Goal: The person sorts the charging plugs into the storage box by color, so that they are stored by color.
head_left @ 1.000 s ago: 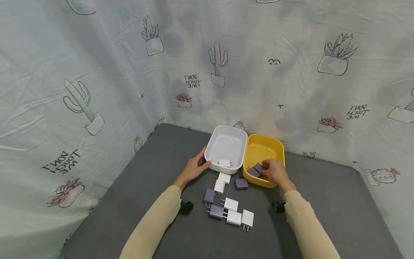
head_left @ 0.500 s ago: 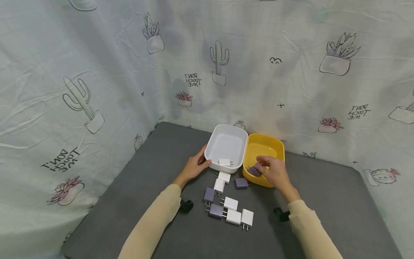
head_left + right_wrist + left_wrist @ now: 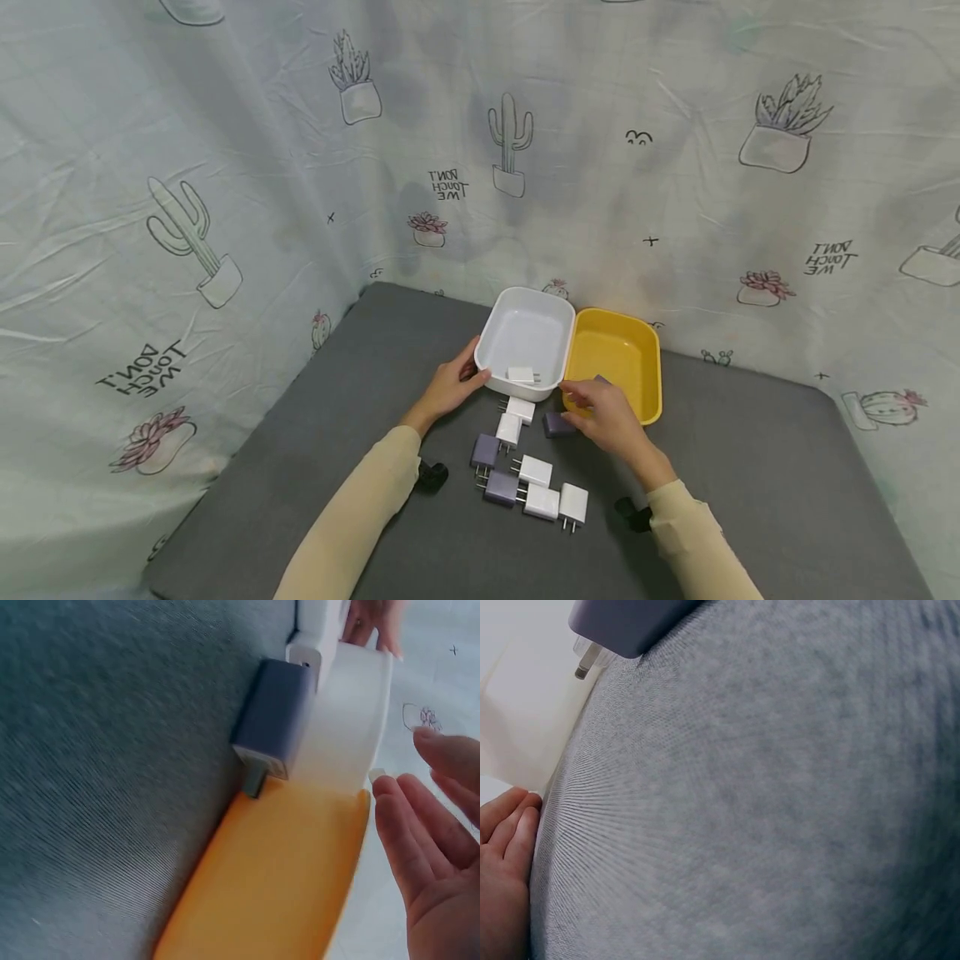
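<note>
So the right hand point(image 3: 603, 417) is hanging over the near left corner of the yellow tray point(image 3: 633, 358), thumb and fingers apart with nothing between them. Right below it there's a purple charger point(image 3: 557, 425) lying on the grey worktop point(image 3: 750, 500), and the right wrist view shows a gap between the fingertips and that charger.

The left hand point(image 3: 446, 387) is at the near left corner of the white tray point(image 3: 528, 333), thumb by the near rim, the other fingers loosely along the outer wall, not really clenched on anything. The two trays sit side by side, white on the left.

Inside the white one is a single white charger point(image 3: 521, 375) near the front. The yellow one has a bit of purple point(image 3: 602, 379) peeking past the right hand, mostly hidden, so can't tell how much is in there.

Closer to the person there's a loose cluster: five white chargers point(image 3: 542, 502) and two more purple chargers point(image 3: 501, 488), prongs pointing every which way. Behind it all hangs a pale cactus-print cloth point(image 3: 585, 208) with mirrored lettering.
</note>
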Tool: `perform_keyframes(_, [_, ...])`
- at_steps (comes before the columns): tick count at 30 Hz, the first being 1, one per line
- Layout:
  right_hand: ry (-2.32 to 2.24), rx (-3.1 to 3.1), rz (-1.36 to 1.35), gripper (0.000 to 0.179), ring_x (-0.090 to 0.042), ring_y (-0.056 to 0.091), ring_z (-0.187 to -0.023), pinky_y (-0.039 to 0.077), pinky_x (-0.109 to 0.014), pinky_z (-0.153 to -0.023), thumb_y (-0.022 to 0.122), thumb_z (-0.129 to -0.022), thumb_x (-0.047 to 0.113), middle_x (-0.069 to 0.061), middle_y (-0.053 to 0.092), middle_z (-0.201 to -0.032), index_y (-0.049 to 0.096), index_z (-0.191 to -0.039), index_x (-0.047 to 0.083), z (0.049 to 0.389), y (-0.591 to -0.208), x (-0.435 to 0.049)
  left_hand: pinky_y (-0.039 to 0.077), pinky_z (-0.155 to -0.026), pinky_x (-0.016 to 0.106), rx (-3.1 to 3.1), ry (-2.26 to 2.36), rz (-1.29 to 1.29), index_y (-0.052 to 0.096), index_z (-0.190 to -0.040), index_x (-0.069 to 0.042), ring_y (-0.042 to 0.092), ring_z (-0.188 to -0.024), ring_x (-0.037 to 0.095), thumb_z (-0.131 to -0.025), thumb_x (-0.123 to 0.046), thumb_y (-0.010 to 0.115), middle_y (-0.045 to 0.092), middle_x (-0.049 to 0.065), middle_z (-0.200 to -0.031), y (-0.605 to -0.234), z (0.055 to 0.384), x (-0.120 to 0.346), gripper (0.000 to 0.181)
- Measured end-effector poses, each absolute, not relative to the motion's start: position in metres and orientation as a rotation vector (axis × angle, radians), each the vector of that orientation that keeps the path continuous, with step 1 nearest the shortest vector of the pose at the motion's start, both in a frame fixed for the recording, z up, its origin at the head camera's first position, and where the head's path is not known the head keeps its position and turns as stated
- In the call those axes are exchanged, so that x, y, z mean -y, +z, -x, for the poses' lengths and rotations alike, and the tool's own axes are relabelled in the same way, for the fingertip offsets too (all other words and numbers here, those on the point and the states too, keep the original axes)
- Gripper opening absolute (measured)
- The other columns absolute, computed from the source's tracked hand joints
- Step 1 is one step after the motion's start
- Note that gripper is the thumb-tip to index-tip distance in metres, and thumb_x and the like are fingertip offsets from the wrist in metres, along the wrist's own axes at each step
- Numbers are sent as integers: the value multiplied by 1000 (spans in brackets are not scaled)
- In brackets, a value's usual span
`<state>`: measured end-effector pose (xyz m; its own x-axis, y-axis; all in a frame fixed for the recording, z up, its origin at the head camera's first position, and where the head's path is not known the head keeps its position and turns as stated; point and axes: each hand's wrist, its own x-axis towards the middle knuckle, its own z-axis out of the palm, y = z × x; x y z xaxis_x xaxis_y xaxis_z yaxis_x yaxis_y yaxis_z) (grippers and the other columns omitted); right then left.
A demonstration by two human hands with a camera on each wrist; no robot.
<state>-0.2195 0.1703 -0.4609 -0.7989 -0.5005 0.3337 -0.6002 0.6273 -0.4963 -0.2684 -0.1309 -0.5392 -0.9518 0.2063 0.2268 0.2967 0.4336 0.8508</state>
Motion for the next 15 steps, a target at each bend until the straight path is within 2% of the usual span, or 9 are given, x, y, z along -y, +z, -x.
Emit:
perform_keyframes(6, [740,2754,-1006,47,-24,71,-91,60,-36,-79,83,-76,7,-11,72,-107,67,-120,3,211,-470,-165,47,-108,36,2600,-1563,448,24,-156,-15,54,-130,25,-95,-32,65,45,12,-150,-538,269,131,76])
perform_keyframes(15, [374,2818,-1023,47,-21,68,-99,58,-40,-88,83,-74,5,-6,72,-110,67,-118,7,206,-483,-154,46,-108,37,2613,-1566,440,22,-157,-15,54,-131,25,-95,-33,65,44,11,-151,-540,270,131,77])
